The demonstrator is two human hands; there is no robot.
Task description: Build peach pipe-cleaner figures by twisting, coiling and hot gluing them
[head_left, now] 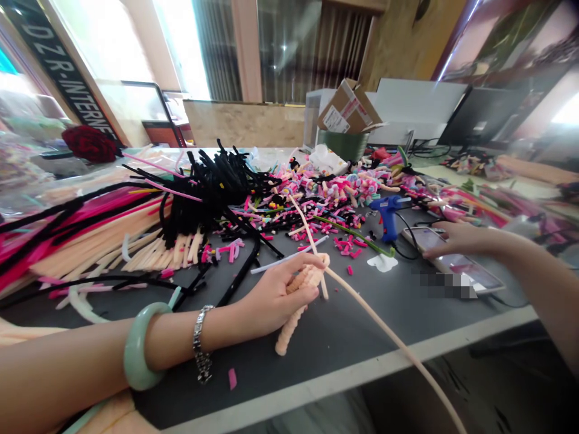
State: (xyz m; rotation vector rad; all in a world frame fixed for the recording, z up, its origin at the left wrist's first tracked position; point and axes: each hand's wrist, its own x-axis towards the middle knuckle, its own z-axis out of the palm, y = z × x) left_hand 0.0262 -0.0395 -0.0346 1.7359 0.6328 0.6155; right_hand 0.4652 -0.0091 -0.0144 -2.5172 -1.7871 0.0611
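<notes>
My left hand (271, 295) is closed around a twisted peach pipe-cleaner piece (291, 330), pinched between thumb and fingers above the grey table. One coiled leg of it hangs down below the hand. From its top a long loose peach pipe cleaner (380, 322) runs right and down over the table's front edge. Another thin peach stem (303, 220) reaches up and away behind the piece. Over on the right, my right hand (456, 240) lies with fingers stretched out on a phone (470, 271), touching its screen.
A blue glue gun (386, 217) stands near the phone with its cable, beside a white glue patch (382, 263). Black pipe cleaners (217, 181) and peach bundles (104, 241) cover the left. Colourful scraps (335, 187) heap up behind. A cardboard box (350, 108) sits at the back.
</notes>
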